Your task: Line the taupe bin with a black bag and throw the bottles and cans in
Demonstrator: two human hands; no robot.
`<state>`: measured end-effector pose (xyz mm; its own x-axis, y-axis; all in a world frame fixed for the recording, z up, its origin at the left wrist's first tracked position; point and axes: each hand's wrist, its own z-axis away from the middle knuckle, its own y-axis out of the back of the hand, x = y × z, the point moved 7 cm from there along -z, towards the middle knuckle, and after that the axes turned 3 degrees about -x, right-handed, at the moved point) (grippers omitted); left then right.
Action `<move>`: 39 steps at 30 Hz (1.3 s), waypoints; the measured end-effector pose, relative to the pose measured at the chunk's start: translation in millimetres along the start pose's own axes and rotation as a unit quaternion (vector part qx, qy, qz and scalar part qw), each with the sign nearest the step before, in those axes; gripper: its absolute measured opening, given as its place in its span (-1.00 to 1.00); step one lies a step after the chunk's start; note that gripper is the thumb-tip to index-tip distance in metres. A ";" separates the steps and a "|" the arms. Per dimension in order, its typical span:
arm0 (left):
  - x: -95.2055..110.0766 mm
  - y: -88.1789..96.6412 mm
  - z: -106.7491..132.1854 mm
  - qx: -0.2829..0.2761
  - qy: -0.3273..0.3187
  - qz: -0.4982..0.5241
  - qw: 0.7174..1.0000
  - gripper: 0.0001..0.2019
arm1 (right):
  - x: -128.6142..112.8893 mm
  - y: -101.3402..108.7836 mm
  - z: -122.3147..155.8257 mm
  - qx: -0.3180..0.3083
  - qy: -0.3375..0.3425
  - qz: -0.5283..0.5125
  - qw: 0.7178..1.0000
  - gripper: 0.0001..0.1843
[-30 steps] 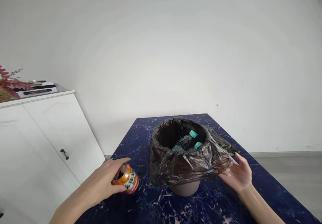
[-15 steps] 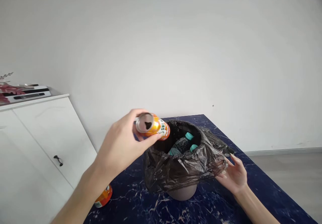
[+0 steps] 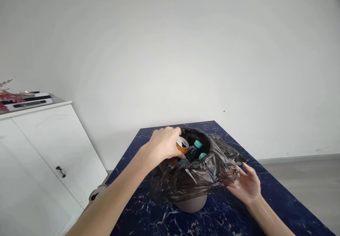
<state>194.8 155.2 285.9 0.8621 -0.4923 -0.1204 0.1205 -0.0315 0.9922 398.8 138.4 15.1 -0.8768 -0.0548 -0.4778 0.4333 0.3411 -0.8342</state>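
Observation:
My left hand (image 3: pixel 167 143) reaches over the near-left rim of the bin, fingers and thumb around an orange drink can (image 3: pixel 182 144) whose opened top faces up. The can is inside the bin's mouth. A black trash bag (image 3: pixel 191 179) lines the bin (image 3: pixel 192 204) and hangs in folds over its rim. Inside lie bottles with teal caps (image 3: pixel 198 144), their lower parts hidden. On the right, my right hand (image 3: pixel 245 183) grips the edge of the bag, palm turned up, thumb raised. Another can (image 3: pixel 96 193) shows partly behind my left forearm.
The bin stands on a dark blue marble-patterned table (image 3: pixel 170 222). A white cabinet (image 3: pixel 53 151) is at the left, bearing a reddish plant (image 3: pixel 12 96) and a white-and-black object (image 3: pixel 33 101). A pale wall (image 3: pixel 170 52) rises behind the table.
My left hand has moved right and down, taking the orange can from above the rim into the bin. The can now stands more upright. My right hand stays at the bag's edge.

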 end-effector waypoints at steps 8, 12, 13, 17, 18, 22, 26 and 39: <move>-8.8 -8.9 6.2 0.022 -0.011 0.019 1.000 -0.33 | 0.5 -4.3 0.0 0.009 -0.005 -0.018 1.000 -0.70; -10.8 -5.6 21.6 0.052 -0.016 0.052 0.997 -0.44 | -0.6 -1.9 0.6 0.024 0.001 -0.004 1.000 -0.70; -13.2 -1.9 27.9 0.071 -0.009 0.075 0.995 -0.49 | -0.9 -1.3 0.7 0.029 0.003 -0.002 1.000 -0.69; -38.1 20.1 68.0 0.229 0.039 0.179 0.956 -0.67 | -2.5 0.7 1.7 0.048 0.008 0.002 0.999 -0.70; -48.3 22.4 80.7 0.270 0.055 0.188 0.943 -0.67 | -3.3 1.1 2.0 0.052 0.012 0.005 0.999 -0.71; -104.1 -2.9 125.4 0.323 0.180 0.162 0.915 -0.57 | -5.5 3.3 3.6 0.062 0.024 0.020 0.998 -0.74; -160.0 -63.9 152.0 0.221 0.298 0.075 0.926 -0.34 | -5.5 6.4 5.6 0.074 0.022 0.034 0.996 -0.73; -227.1 -173.3 190.9 0.004 0.380 0.072 0.922 -0.43 | -2.7 11.6 6.6 0.069 0.012 0.039 0.997 -0.73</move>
<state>-115.9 106.4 147.4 0.9652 0.2601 0.0272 -0.0225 -0.0208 0.9995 407.6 136.2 4.9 -0.8432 -0.0105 -0.5374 0.5235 0.2109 -0.8255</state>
